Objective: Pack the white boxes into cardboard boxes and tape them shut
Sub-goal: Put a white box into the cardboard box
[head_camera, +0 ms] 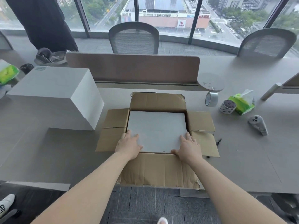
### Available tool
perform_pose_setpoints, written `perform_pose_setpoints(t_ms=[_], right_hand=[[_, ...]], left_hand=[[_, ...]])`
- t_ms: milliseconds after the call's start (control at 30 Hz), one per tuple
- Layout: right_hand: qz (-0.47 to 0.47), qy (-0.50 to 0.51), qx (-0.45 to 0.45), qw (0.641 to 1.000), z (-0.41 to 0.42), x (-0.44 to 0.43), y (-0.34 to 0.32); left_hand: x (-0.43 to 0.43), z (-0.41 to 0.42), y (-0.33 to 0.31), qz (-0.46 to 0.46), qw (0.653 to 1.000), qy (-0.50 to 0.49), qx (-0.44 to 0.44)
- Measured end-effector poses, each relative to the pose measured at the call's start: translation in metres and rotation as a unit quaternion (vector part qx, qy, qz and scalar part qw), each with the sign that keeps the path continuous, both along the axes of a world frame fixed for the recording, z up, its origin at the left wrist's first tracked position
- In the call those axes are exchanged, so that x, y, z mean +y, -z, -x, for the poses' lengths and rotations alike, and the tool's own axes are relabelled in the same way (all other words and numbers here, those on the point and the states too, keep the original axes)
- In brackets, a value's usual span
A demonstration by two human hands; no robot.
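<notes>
We are looking down at a white box [157, 130] that is sitting inside the open cardboard box [157, 101] in the middle of the counter [242, 159]. Its flat top is filling nearly the whole opening, and the four flaps are spreading outward around it. We are pressing our left hand [129, 145] on the near left corner of that top and our right hand [188, 147] on the near right corner; each grip is lying wide, fingers straight and flat on the white surface, closing round nothing. The ragged near flap [159, 170] is hanging past the counter edge under our forearms. A second white box [53, 89] is standing closed on the counter to the left, just beside the left flap. To the right a tape roll [211, 98] is standing on edge, with a patterned roll [227, 107], a green tissue pack [242, 102] and a grey controller [258, 124] lying farther out. A dark marker [218, 141] is poking out from under the right flap, with part of it hidden. The flaps are covering the cardboard box's walls, so we cannot tell how deep the white box is sitting or whether anything is lying beneath it. Another green pack [8, 74] is being cut off by the left edge.
</notes>
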State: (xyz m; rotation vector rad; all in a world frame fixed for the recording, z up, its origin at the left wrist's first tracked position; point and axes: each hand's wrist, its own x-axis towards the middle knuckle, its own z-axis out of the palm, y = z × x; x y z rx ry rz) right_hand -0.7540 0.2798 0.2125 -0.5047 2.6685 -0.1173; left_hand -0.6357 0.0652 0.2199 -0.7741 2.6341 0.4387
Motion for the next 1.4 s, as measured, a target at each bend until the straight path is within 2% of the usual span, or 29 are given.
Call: perform_pose_setpoints(t_ms=[133, 233, 300, 367, 467, 567, 700, 767, 867, 967, 1167, 1400], right_hand=[[0.083, 0.04, 0.01, 0.996, -0.021, 0.013, -0.008], [0.132, 0.184, 0.013, 0.974, -0.039, 0.023, -0.016], [0.146, 0.287, -0.018, 0.947, -0.041, 0.028, -0.018], [0.192, 0.343, -0.063, 0.917, -0.041, 0.029, -0.022], [0.271, 0.38, -0.106, 0.878, -0.041, 0.028, -0.022], [0.316, 0.405, -0.114, 0.851, -0.045, 0.029, -0.021], [0.381, 0.449, -0.104, 0.802, -0.051, 0.033, -0.021], [0.395, 0.458, -0.097, 0.791, -0.053, 0.036, -0.022], [0.379, 0.427, -0.089, 0.816, -0.056, 0.04, -0.024], [0.356, 0.354, -0.062, 0.863, -0.056, 0.038, -0.024], [0.229, 0.23, -0.051, 0.945, -0.047, 0.031, -0.018], [0.117, 0.112, -0.008, 0.987, -0.033, 0.014, -0.013]], left_hand=[[0.0, -0.015, -0.006, -0.022, 0.993, -0.07, 0.095], [0.0, -0.034, -0.008, -0.01, 0.984, -0.147, 0.1], [-0.002, -0.045, -0.006, -0.008, 0.982, -0.172, 0.083], [-0.007, -0.054, -0.002, -0.016, 0.982, -0.175, 0.068], [-0.014, -0.06, 0.006, -0.06, 0.979, -0.184, 0.061], [-0.011, -0.065, 0.009, -0.095, 0.971, -0.198, 0.092], [-0.001, -0.074, 0.005, -0.075, 0.971, -0.178, 0.138], [0.001, -0.081, 0.003, -0.053, 0.976, -0.152, 0.146], [0.0, -0.09, -0.001, -0.033, 0.979, -0.122, 0.163], [0.0, -0.091, -0.008, -0.021, 0.978, -0.101, 0.184], [0.001, -0.081, -0.005, -0.036, 0.981, -0.078, 0.173], [-0.001, -0.059, -0.003, -0.058, 0.983, -0.079, 0.152]])
